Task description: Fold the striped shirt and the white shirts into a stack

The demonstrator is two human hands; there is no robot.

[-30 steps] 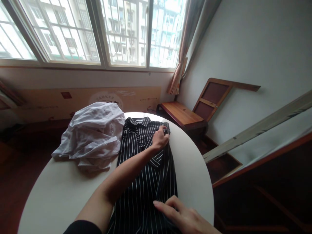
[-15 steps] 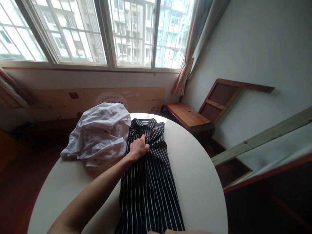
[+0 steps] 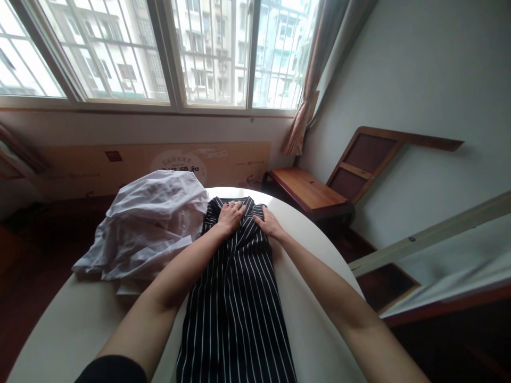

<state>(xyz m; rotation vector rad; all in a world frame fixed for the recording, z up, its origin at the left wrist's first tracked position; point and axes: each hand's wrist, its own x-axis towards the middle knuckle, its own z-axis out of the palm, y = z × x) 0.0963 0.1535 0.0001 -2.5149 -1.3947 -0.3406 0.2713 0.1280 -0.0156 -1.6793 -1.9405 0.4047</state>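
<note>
A black shirt with white stripes (image 3: 235,298) lies lengthwise on the white round table (image 3: 319,319), its collar at the far end. My left hand (image 3: 230,217) rests on the shirt just below the collar, fingers spread over the cloth. On the right shoulder side, my right hand (image 3: 270,221) touches the folded striped fabric with its fingers stretched out. A crumpled white garment (image 3: 151,218) is heaped to the left of the shirt. The near end of the striped shirt runs out of view at the bottom.
Beyond the table's far right edge stands a low wooden bench (image 3: 305,187). A wooden frame with dark panels (image 3: 369,151) leans by the wall. A pale beam (image 3: 435,231) slants across the right side. Barred windows (image 3: 215,58) and a printed board (image 3: 235,154) are at the back.
My right hand has come up from the bottom edge onto the shirt's right shoulder. My left hand has opened from a closed grip and moved slightly toward the collar.
</note>
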